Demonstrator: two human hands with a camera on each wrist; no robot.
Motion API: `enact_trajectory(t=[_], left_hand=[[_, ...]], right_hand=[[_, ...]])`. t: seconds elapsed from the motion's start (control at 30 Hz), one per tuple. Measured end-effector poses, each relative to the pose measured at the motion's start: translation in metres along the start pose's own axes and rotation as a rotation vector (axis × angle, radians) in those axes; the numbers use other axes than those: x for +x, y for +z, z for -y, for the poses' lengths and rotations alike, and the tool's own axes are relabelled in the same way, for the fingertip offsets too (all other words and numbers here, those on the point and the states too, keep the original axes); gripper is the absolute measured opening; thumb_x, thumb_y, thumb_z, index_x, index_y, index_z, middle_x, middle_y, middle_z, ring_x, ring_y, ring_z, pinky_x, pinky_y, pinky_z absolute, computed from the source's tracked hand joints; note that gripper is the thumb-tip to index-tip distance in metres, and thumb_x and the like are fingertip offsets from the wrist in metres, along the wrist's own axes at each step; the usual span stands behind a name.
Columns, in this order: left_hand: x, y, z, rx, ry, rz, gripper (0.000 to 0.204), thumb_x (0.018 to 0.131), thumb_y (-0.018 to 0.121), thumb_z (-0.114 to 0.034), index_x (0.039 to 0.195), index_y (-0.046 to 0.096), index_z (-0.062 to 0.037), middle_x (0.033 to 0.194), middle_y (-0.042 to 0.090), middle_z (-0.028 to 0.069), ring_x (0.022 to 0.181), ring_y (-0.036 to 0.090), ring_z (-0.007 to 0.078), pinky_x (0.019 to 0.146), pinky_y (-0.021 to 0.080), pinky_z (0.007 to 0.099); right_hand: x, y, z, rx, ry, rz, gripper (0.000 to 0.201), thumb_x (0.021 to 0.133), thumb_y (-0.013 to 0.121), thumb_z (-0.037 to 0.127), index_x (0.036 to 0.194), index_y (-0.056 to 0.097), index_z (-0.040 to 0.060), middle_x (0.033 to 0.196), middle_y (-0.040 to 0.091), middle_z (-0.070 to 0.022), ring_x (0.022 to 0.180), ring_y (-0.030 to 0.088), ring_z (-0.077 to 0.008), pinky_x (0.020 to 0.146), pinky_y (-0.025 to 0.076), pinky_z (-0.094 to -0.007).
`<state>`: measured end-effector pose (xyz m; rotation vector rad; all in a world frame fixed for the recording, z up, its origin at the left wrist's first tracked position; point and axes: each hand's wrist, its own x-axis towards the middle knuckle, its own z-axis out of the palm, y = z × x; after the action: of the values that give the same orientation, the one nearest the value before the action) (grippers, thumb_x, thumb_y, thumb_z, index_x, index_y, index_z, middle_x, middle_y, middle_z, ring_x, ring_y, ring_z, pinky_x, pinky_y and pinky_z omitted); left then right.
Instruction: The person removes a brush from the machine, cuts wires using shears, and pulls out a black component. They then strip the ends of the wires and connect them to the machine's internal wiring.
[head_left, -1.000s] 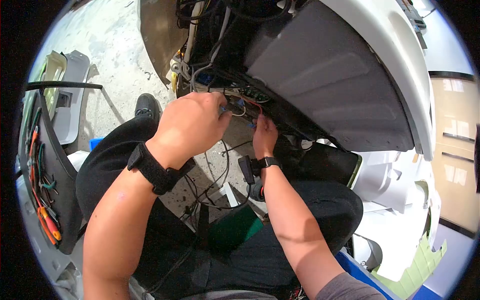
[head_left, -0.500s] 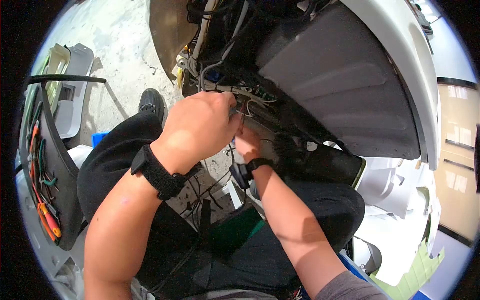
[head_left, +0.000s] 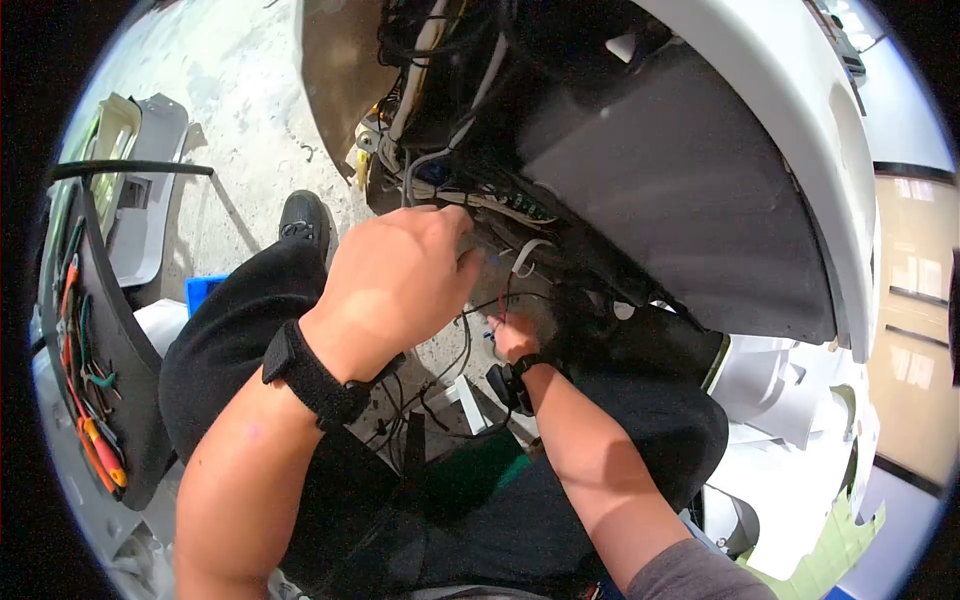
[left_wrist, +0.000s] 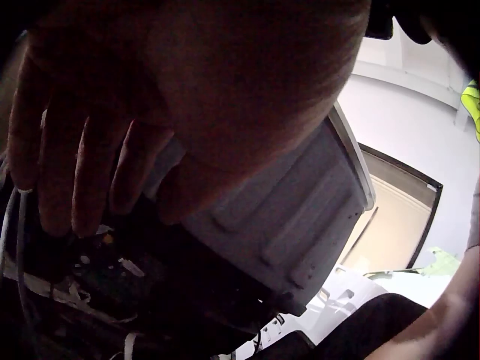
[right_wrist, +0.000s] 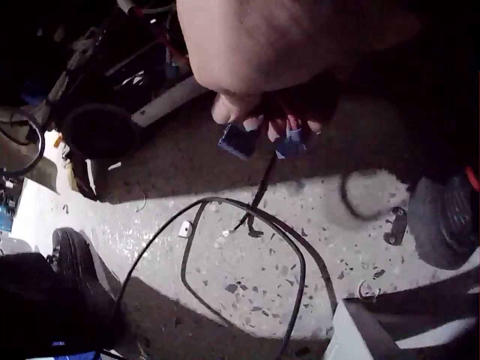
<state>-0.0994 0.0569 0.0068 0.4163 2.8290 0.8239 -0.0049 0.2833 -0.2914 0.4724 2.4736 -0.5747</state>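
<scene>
My right hand is low between the knees, pinching two blue connectors, with a red wire rising from them toward the machine. In the right wrist view one blue connector sticks out beside the thumb, and the other blue connector shows between the fingers. Higher up and to the left, my left hand hovers before the wiring, palm down. Its fingers hang loosely, with nothing visible between them and a grey cable near one fingertip. A white loop hangs from the wiring.
A large white-rimmed grey panel fills the upper right. Black cables loop over the speckled floor. At left lies a dark tool holder with a screwdriver. White shell parts lie at right.
My right hand has moved down, away from the machine, drawing the connectors and red wire with it. My left hand has shifted slightly right and down, and the white loop has come into view.
</scene>
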Motion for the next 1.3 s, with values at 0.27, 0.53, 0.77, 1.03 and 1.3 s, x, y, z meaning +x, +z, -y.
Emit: enact_trajectory(t=[0.27, 0.53, 0.77, 1.03, 1.3], left_hand=[[-0.002, 0.002, -0.004, -0.011, 0.038, -0.013, 0.022, 0.077, 0.057, -0.021, 0.089, 0.06, -0.0026, 0.079, 0.06, 0.018, 0.074, 0.058, 0.0355, 0.066, 0.047, 0.0419], [0.004, 0.003, -0.002, 0.014, -0.036, 0.033, 0.025, 0.077, 0.057, -0.024, 0.09, 0.061, -0.003, 0.079, 0.061, 0.0184, 0.077, 0.059, 0.0356, 0.067, 0.047, 0.0415], [0.002, 0.005, 0.01, 0.004, -0.043, -0.029, 0.026, 0.078, 0.056, -0.025, 0.091, 0.06, -0.0023, 0.08, 0.062, 0.0181, 0.079, 0.059, 0.0345, 0.07, 0.047, 0.0396], [-0.006, 0.014, 0.016, 0.007, -0.148, 0.006, 0.028, 0.078, 0.055, -0.026, 0.092, 0.061, -0.0034, 0.084, 0.062, 0.0179, 0.083, 0.059, 0.034, 0.074, 0.047, 0.0406], [-0.02, 0.013, 0.013, -0.04, -0.165, 0.026, 0.027, 0.078, 0.054, -0.026, 0.092, 0.062, -0.0038, 0.086, 0.062, 0.0186, 0.083, 0.059, 0.0344, 0.073, 0.047, 0.0409]], right_hand=[[0.015, -0.048, 0.025, 0.163, -0.234, 0.198, 0.034, 0.081, 0.056, 0.035, 0.092, 0.063, 0.0044, 0.082, 0.063, -0.0111, 0.074, 0.058, -0.0161, 0.067, 0.042, -0.0305], [-0.018, -0.087, 0.058, 0.516, -0.402, 0.236, 0.041, 0.076, 0.062, 0.032, 0.11, 0.059, 0.009, 0.102, 0.063, -0.0116, 0.094, 0.058, -0.0262, 0.084, 0.042, -0.0343], [-0.04, -0.122, 0.074, 0.471, -0.36, 0.264, 0.045, 0.076, 0.064, 0.03, 0.114, 0.055, 0.0083, 0.107, 0.06, -0.0112, 0.099, 0.055, -0.0235, 0.085, 0.041, -0.0317], [-0.042, -0.128, 0.067, 0.403, -0.292, 0.288, 0.035, 0.082, 0.057, 0.034, 0.101, 0.061, 0.0057, 0.08, 0.064, -0.0055, 0.064, 0.055, -0.0129, 0.062, 0.044, -0.0287], [-0.057, -0.148, 0.091, 0.586, -0.239, 0.084, 0.025, 0.086, 0.053, 0.023, 0.089, 0.062, -0.0002, 0.074, 0.063, -0.0046, 0.059, 0.055, -0.011, 0.054, 0.042, -0.0248]])
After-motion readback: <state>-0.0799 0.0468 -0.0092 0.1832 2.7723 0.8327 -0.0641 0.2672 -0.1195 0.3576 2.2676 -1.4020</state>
